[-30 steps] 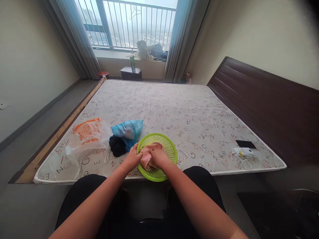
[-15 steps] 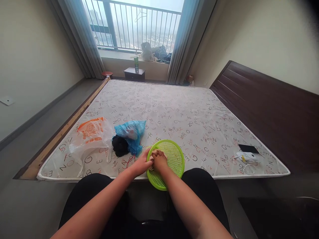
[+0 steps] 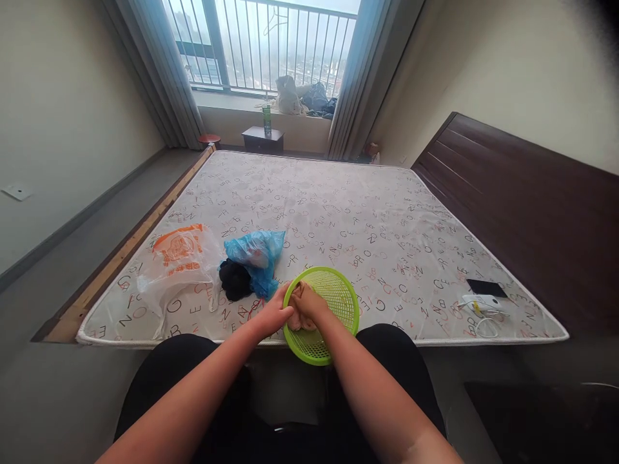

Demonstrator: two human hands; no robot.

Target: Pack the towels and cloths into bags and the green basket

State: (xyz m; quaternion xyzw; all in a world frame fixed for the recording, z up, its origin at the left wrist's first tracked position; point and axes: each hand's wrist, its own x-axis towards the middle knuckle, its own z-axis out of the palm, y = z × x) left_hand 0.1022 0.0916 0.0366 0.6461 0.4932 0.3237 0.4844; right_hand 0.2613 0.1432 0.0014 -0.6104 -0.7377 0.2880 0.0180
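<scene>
A green mesh plastic basket (image 3: 343, 290) is tilted toward me at the near edge of the mattress, above my knees. My left hand (image 3: 276, 312) is closed on its left rim, thumb toward the inside. My right hand (image 3: 309, 303) reaches into the basket, fingers curled round a pinkish-beige cloth (image 3: 304, 321) against the left inner wall. Part of the cloth hangs below the fingers. Left of the basket lie a blue plastic bag (image 3: 258, 251) and a dark black bundle (image 3: 235, 281), close together.
A white plastic bag with orange print (image 3: 178, 264) lies on the lettered mattress (image 3: 329, 200). At the right are a black flat device (image 3: 486, 288) and a white device with a cable (image 3: 480, 303). A dark headboard (image 3: 512, 161) borders the right side. By the window, a green bottle (image 3: 267, 120) stands on a small table.
My right hand has shifted slightly inside the basket, and more of the pinkish cloth shows beneath it. My left hand keeps its place on the rim. The view has tilted slightly.
</scene>
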